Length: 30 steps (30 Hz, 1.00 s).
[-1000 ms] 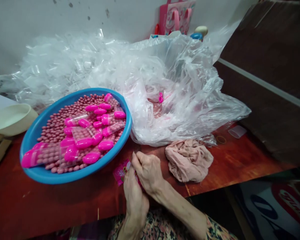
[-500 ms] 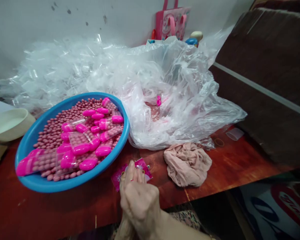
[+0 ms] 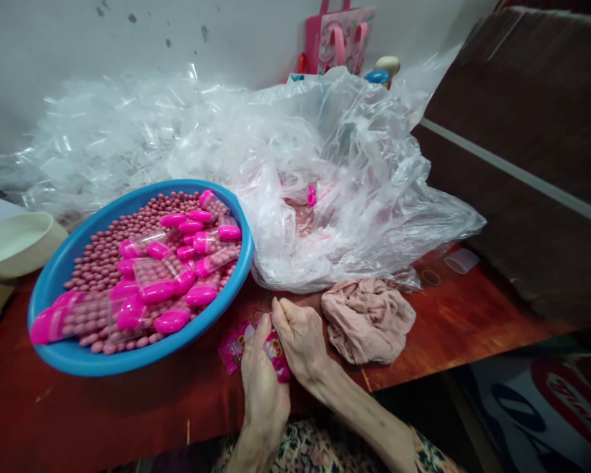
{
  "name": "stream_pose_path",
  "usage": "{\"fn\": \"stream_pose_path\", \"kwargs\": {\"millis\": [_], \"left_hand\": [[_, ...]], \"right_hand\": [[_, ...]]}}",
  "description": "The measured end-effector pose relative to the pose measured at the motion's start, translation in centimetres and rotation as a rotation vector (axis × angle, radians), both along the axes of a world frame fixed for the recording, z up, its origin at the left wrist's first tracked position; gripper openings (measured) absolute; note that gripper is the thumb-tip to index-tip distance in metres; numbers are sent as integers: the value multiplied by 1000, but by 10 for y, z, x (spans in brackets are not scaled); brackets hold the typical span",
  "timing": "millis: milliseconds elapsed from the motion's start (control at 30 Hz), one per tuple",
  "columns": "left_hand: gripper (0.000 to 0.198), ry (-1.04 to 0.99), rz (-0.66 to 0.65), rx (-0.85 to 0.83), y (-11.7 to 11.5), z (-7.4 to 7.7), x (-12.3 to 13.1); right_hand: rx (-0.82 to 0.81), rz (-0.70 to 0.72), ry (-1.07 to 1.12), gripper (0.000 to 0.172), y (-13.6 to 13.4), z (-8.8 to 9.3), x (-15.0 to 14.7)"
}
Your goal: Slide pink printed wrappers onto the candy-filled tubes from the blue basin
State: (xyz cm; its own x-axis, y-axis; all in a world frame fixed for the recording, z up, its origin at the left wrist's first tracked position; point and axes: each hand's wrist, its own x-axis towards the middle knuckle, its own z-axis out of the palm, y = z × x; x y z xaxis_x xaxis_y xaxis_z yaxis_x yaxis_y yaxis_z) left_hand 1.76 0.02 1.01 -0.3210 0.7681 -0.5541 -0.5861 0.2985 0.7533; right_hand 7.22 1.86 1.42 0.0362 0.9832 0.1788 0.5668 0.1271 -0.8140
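My left hand [image 3: 262,384] and my right hand [image 3: 300,338] are pressed together at the table's near edge. Both are closed on a small pink printed packet [image 3: 276,348], which shows between the fingers. More of the pink printed packets [image 3: 232,347] lie flat on the table just left of the hands. A blue basin [image 3: 69,355] to the left holds many small reddish-brown candies and several pink-capped clear tubes [image 3: 157,289] filled with them.
A crumpled beige cloth [image 3: 367,318] lies right of my hands. Behind is a big heap of clear plastic bags [image 3: 325,171] with a pink cap inside. A cream bowl [image 3: 14,240] sits far left. A pink gift bag [image 3: 337,36] stands by the wall.
My hands drew apart from an overlapped clasp; the right one moved up and right, and the pink packet now shows between them. The view shifted slightly.
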Motion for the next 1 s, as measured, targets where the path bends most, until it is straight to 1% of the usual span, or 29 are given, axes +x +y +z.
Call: {"fn": "stream_pose_path", "kwargs": {"millis": [100,167,233,300,367,433,467,533,567,633,700,733,800,833,900,1000], "left_hand": [[25,-70,-5,-30,4,2,-1],[35,-67,-43,-8,4,3,-11],[46,1,-126,57,2,6,-26],[49,117,-239,115,0,9,-41],[46,257,-369,133,-1,13,-50],[38,394,-506,123,-1,16,-52],[32,433,-570,119,-1,17,-51],[22,422,-659,108,-1,17,-48],[19,391,-677,103,-2,16,-48],[19,333,-648,81,-8,13,-51],[21,339,-544,30,-15,8,-61],[21,359,-475,0,-19,6,-68],[23,424,-311,-55,-25,1,-82],[27,466,-229,-72,-27,-1,-88],[36,583,-102,-87,-29,-5,-95],[36,838,-34,-97,-28,-12,-95]], "right_hand": [[-67,22,101,38,13,-7,8],[-106,51,164,38,14,-9,12],[-138,65,205,37,13,-9,17],[-162,75,224,37,12,-9,21],[-175,95,227,37,13,-7,24],[-181,123,222,38,13,-5,24],[-182,137,220,38,13,-4,23],[-184,166,223,39,11,-2,22],[-186,182,227,40,11,-2,22],[-188,203,230,43,10,-2,25],[-180,195,205,46,10,-3,30],[-169,181,177,42,10,-4,33],[-136,162,92,26,11,-9,35],[-119,166,39,21,11,-11,34],[-95,195,-71,21,9,-18,31],[-73,219,-205,21,5,-27,24]]}}
